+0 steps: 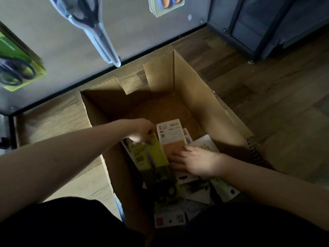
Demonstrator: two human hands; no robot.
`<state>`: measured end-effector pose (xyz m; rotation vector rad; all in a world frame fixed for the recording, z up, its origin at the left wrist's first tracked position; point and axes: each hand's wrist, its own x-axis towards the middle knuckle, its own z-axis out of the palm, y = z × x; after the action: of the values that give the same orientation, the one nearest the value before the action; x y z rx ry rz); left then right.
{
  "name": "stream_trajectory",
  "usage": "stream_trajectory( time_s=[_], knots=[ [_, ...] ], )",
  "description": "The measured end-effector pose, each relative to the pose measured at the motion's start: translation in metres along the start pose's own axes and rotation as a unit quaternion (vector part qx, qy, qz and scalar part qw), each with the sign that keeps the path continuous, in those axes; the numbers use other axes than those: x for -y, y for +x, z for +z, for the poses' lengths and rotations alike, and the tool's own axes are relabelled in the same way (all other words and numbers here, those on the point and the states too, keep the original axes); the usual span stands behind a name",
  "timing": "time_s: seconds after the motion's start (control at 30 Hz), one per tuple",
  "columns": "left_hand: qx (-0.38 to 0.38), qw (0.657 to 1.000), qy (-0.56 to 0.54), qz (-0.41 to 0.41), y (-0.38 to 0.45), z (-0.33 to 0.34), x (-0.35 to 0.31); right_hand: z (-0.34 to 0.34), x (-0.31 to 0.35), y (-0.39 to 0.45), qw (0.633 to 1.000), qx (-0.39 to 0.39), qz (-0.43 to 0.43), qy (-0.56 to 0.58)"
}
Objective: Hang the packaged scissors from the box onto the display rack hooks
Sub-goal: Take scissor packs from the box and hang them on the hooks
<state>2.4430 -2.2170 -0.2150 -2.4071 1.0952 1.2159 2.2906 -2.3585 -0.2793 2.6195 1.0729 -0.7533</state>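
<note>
An open cardboard box [195,90] stands on the floor below me, with several packaged scissors lying in its near half. My left hand [142,130] pinches the top edge of a lime-green scissors pack [156,154] and tilts it up out of the pile. My right hand [194,162] lies flat, fingers spread, on a white and orange pack [171,134] beside it. On the grey display rack [142,36] above hang a clear pack of dark scissors [92,25], a green pack [16,68] at the left and an orange-handled pack [167,4] at the top.
The box's far half shows bare cardboard bottom. Its flaps stand up at the back and right. Wooden floor surrounds the box. A dark blue shelf frame [258,32] stands at the upper right. The rack's black base rail [62,90] runs just behind the box.
</note>
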Motion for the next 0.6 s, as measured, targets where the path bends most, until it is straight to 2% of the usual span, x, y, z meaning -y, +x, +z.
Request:
stream_trajectory(
  time_s=[0.13,0.3,0.47,0.53,0.6],
  knots=[
    [-0.069,0.995,-0.064,-0.043,-0.008,-0.009,0.022,0.001,-0.007,0.008,0.999,0.048,-0.002,-0.001],
    [-0.111,0.988,-0.092,-0.055,-0.010,-0.013,0.035,-0.005,-0.013,0.008,0.996,0.079,0.021,0.017],
    [-0.110,0.983,-0.129,-0.075,-0.015,-0.020,0.035,0.004,-0.020,0.001,0.984,0.028,0.095,0.149],
    [-0.127,0.977,-0.143,-0.089,-0.017,-0.022,0.038,0.007,-0.021,-0.004,0.979,-0.001,0.076,0.188],
    [-0.153,0.971,-0.154,-0.105,-0.019,-0.024,0.041,0.007,-0.021,-0.007,0.985,-0.017,0.051,0.162]
  ],
)
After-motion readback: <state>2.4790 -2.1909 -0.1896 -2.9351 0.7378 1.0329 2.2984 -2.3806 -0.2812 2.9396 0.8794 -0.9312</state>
